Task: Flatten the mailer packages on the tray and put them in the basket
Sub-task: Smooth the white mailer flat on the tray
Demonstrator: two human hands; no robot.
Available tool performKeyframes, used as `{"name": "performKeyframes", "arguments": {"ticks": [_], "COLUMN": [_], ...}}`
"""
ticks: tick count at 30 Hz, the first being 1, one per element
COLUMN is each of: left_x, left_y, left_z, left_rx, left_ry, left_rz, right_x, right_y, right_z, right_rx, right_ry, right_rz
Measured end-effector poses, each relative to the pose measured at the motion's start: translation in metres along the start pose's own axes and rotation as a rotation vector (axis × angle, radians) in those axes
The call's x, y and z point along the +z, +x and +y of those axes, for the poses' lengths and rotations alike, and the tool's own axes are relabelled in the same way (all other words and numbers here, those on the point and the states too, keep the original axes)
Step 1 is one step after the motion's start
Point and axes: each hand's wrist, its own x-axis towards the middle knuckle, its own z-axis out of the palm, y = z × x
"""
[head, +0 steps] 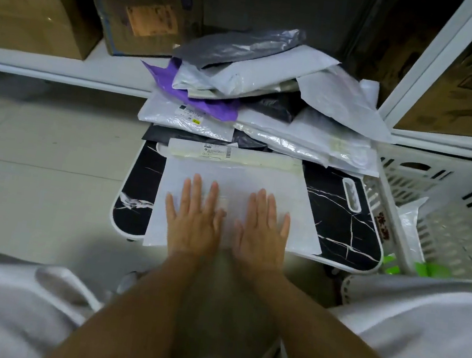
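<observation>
Both hands lie flat, side by side, on a white mailer (241,176) spread across the black marbled tray (343,223). The left hand (193,218) and the right hand (262,230) each keep an open grip, fingers straight and pressing down. Behind the mailer, a loose pile of mailers (258,91) covers the tray's far end. The white basket (449,213) stands just right of the tray, holding a white package (407,225)

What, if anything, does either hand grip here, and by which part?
Nothing is gripped. The left hand and right hand lie flat, fingers straight, pressing on the lower middle of the white mailer on the tray.
</observation>
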Motion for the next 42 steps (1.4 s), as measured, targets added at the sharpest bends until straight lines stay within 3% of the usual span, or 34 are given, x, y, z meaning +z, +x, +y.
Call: {"name": "performKeyframes", "arguments": {"ticks": [3,10,20,26,29,31,35,39,42], "left_x": [0.024,0.039,0.02,0.015,0.018,0.017,0.009,0.007,0.011], "left_y": [-0.027,-0.041,0.003,0.02,0.024,0.032,0.058,0.087,0.101], "left_z": [-0.002,-0.013,0.002,0.002,-0.003,-0.004,-0.002,0.004,-0.004], "left_rx": [0.048,0.127,0.126,0.082,0.082,0.094,0.119,0.188,0.245], "left_ry": [0.045,0.103,0.058,0.171,0.159,0.168,0.112,0.247,0.285], "left_rz": [-0.085,-0.198,-0.089,-0.161,-0.282,-0.285,-0.114,-0.164,-0.275], "right_x": [0.026,0.053,0.035,0.023,0.02,0.014,0.006,0.011,0.021], "right_y": [-0.02,-0.036,0.019,0.038,0.048,0.06,0.082,0.101,0.113], "right_z": [-0.006,0.023,0.009,0.015,0.021,0.023,0.017,0.006,0.009], "right_rx": [-0.128,-0.168,-0.117,-0.097,-0.1,-0.121,-0.183,-0.239,-0.284], "right_ry": [-0.049,-0.13,-0.078,-0.177,-0.133,-0.161,-0.229,-0.255,-0.193], "right_rz": [-0.068,-0.178,-0.074,-0.223,-0.37,-0.348,-0.232,-0.235,-0.329]}}
